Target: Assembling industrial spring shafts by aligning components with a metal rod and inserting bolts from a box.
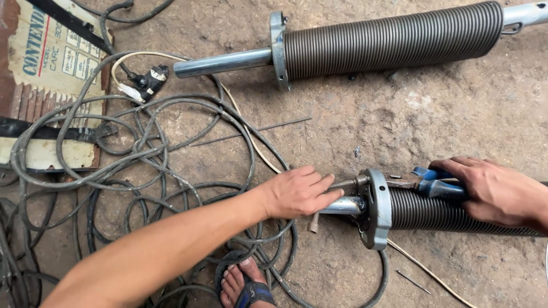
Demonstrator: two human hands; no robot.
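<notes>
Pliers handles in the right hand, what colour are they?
Blue, seen in the head view: the pliers handles under the right hand.

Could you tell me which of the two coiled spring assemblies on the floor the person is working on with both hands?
The nearer spring assembly, at lower right. The left hand grips its shaft end and the right hand holds blue-handled pliers on it. The far spring assembly lies untouched.

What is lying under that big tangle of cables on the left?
Under the tangled cables lie bare concrete floor, part of a flattened cardboard box and a thin metal rod. Whatever sits beneath the densest loops is covered.
</notes>
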